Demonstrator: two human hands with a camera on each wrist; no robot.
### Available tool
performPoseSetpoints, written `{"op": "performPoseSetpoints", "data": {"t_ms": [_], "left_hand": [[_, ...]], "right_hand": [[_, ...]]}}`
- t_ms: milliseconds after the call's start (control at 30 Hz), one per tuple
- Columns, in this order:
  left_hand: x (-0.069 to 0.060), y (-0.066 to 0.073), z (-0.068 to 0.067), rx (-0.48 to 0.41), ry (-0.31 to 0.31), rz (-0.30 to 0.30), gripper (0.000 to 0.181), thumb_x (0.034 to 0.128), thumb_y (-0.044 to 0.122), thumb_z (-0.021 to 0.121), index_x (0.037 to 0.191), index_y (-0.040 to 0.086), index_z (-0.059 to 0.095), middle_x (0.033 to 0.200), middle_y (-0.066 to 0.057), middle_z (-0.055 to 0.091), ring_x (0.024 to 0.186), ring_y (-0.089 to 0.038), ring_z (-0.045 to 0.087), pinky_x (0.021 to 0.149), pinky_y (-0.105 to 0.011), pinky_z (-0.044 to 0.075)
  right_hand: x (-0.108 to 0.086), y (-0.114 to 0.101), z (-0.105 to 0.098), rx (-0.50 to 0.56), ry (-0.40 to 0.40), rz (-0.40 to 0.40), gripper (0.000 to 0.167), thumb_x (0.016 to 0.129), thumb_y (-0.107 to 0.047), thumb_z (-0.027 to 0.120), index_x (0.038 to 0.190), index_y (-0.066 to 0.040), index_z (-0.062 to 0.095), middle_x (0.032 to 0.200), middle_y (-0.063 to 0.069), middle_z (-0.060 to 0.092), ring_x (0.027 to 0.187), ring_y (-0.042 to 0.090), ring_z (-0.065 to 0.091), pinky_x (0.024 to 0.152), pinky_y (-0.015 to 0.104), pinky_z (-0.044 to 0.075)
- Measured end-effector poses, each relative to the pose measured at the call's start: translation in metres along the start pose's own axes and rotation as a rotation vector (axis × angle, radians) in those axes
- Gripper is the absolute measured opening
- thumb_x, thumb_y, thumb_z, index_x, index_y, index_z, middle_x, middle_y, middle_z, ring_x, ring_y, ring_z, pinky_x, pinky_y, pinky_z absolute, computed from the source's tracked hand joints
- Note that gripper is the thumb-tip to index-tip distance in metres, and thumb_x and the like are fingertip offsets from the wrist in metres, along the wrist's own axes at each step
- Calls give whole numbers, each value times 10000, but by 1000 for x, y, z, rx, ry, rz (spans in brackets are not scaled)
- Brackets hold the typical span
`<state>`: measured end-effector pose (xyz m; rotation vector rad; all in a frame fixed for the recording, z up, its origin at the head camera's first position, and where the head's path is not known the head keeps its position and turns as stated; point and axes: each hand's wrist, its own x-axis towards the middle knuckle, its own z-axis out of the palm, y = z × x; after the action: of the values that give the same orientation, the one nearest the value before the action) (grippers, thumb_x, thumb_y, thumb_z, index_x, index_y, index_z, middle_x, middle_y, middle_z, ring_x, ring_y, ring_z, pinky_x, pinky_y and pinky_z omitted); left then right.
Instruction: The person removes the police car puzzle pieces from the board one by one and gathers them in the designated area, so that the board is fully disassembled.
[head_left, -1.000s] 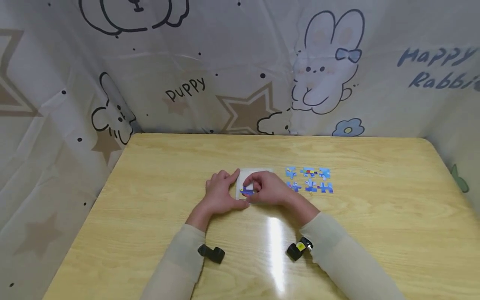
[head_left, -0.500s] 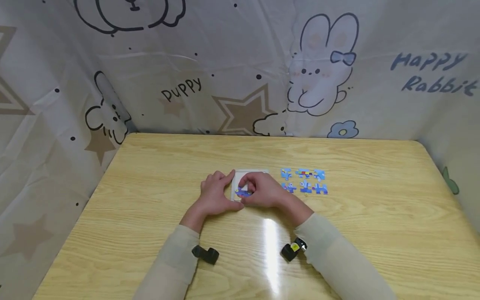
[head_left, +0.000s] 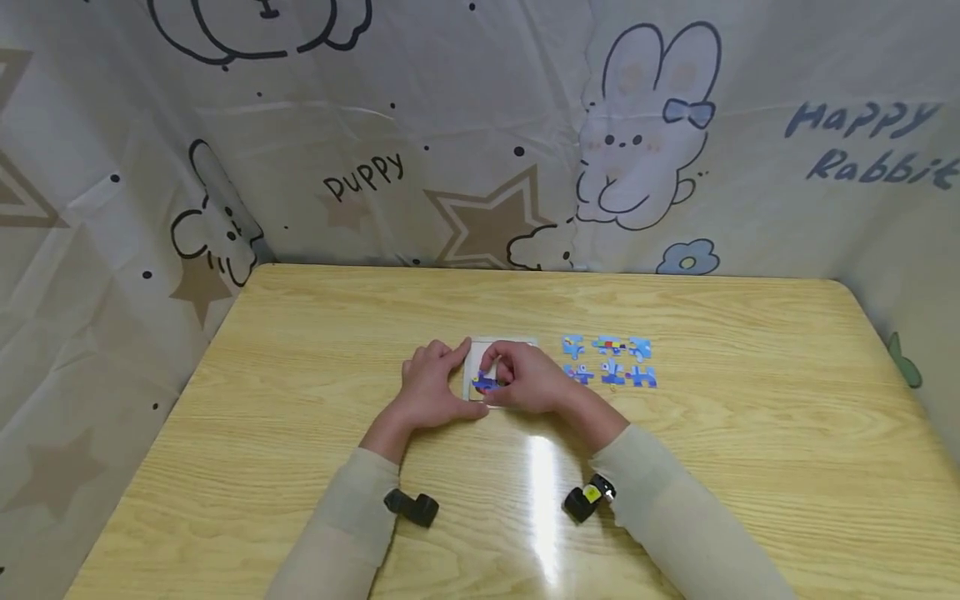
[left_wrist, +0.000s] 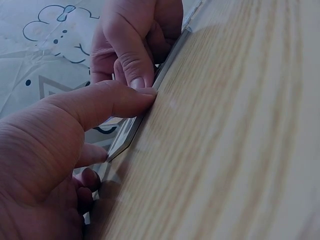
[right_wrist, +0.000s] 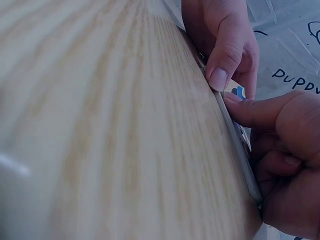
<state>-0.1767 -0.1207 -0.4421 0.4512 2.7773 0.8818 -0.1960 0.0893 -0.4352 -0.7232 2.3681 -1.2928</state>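
In the head view, a white puzzle tray (head_left: pixel 480 354) lies flat on the table, partly covered by the hands. My left hand (head_left: pixel 431 387) holds it at its left side and near edge, the thumb pressing the near edge. Over the tray, my right hand (head_left: pixel 528 379) pinches a blue puzzle piece (head_left: pixel 483 382) between thumb and index finger, low at the tray's near left part. Both wrist views show the tray's edge (left_wrist: pixel 131 132) side-on and the two thumbs close together. The right fingers hide part of the piece.
Several blue puzzle pieces (head_left: pixel 609 343) lie in two rows on the wooden table (head_left: pixel 720 467), right of the tray. A printed cloth (head_left: pixel 465 108) hangs behind the table's far edge. Each sleeve carries a black wrist camera (head_left: pixel 412 507).
The head view has shifted slightly. My right fingers have moved the blue piece a little within the tray and keep their pinch. The left hand stays at the tray's edge.
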Motion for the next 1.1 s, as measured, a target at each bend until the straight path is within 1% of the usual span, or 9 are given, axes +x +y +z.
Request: {"op": "performPoseSetpoints", "data": {"t_ms": [233,333,433,567,633,700,833,967,1100], "left_hand": [[3,0,-3,1,4,-1,1081,689,492,883,1555,130,348,1067,-18,420,986,-233,362,867,-424,228],[4,0,-6,19,24,6,1081,684,489,888,1554,130,356,1070,-13,424,986,-229,365,865,-426,233],[4,0,-5,29,21,9,1084,685,501,883,1557,133,354,1068,-7,422,985,-227,366,859,-428,238],[2,0,-3,28,-9,2,1089,693,521,868,1563,134,342,1059,-2,414,983,-225,365,850,-427,239],[2,0,-3,32,-7,-2,1090,687,520,869,1562,132,347,1053,3,412,982,-222,366,846,-425,238],[4,0,-4,42,2,3,1086,686,514,868,1561,131,352,1045,5,407,979,-222,362,839,-424,236],[2,-1,-6,33,23,5,1078,683,494,871,1559,130,360,1035,-6,400,979,-230,355,833,-427,229],[1,-1,-4,29,5,-1,1079,698,515,861,1566,142,340,1038,-14,390,985,-229,348,847,-421,224],[0,-1,0,26,0,-7,1074,705,528,860,1565,145,343,1049,-14,395,989,-228,349,862,-423,227]], "right_hand": [[4,-1,-4,38,-32,-9,244,836,-21,777,1043,-71,658,631,-37,409,577,109,394,699,307,389],[7,-3,-5,23,-26,-3,242,839,4,723,1065,-82,702,613,-47,399,563,106,382,698,303,386],[6,-2,-6,-5,-24,11,270,833,5,688,1080,-96,728,595,-51,390,549,108,371,693,304,383],[4,0,-4,-12,-35,27,250,824,-44,732,1065,-110,719,590,-50,399,543,112,381,680,312,393],[4,1,-3,-16,-38,21,234,822,-92,764,1048,-122,714,600,-57,408,549,102,390,686,316,401],[5,1,-5,-26,-27,9,216,822,-136,788,1026,-139,716,605,-68,412,552,87,389,690,313,403],[6,0,-1,-58,-1,-25,160,828,-166,790,976,-158,728,595,-71,414,539,72,371,689,304,404],[5,0,1,-64,25,-9,146,835,-162,790,971,-158,738,567,-63,424,514,73,380,647,290,400],[1,2,3,-74,66,1,168,855,-159,780,1010,-121,727,570,-41,454,512,90,410,621,300,399]]}}
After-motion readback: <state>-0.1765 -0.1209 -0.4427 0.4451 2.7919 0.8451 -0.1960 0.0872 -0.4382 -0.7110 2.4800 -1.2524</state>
